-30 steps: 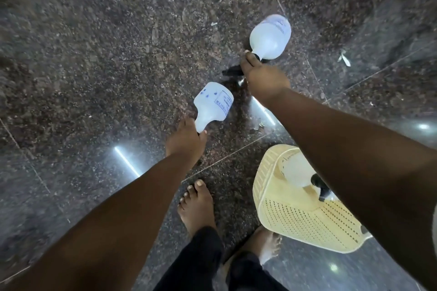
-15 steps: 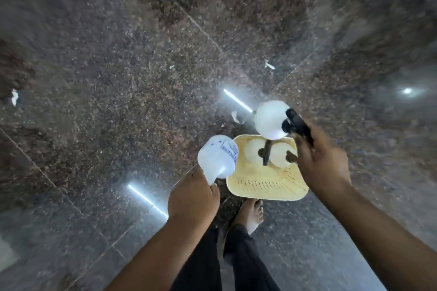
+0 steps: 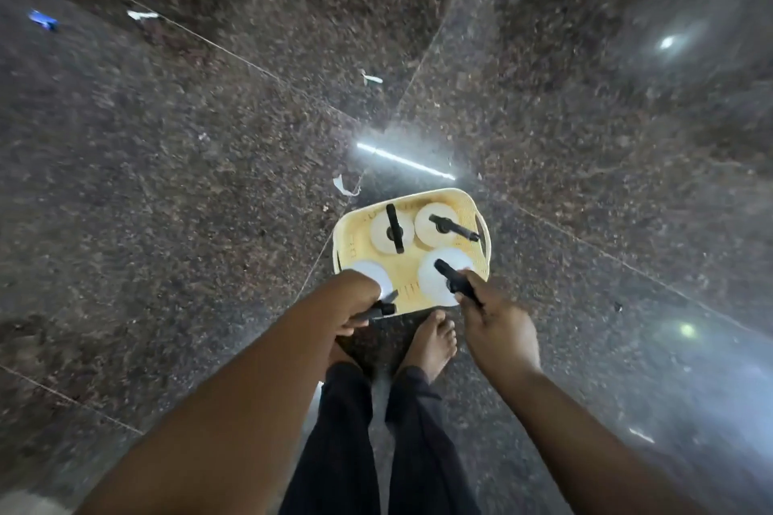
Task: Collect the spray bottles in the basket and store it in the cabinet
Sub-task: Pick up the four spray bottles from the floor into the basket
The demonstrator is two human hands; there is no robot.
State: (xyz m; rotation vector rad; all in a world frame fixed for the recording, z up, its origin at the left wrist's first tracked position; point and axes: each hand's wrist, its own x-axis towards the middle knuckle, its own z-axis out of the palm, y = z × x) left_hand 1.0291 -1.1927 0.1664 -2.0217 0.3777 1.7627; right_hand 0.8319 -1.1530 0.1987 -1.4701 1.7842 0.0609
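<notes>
The head view looks straight down at a cream basket [image 3: 472, 201] standing on the dark granite floor [image 3: 167, 180], just ahead of the person's bare foot [image 3: 431, 341]. Two spray bottles [image 3: 435, 226] already stand upright in its far half, black triggers on top. The left hand [image 3: 355, 305] is curled around the black spray head of a third bottle [image 3: 370, 272] over the near-left corner, while the right hand [image 3: 497, 326] pinches the trigger of a fourth bottle [image 3: 439, 280] over the near-right. Both bottles hang with their long axes vertical, directly below each hand, so the coming move looks like a plain lowering and release. Nothing blocks those near spaces; the standing bottles' triggers lie close beside. Paper scraps [image 3: 345, 185] litter the floor. No cabinet is visible.
</notes>
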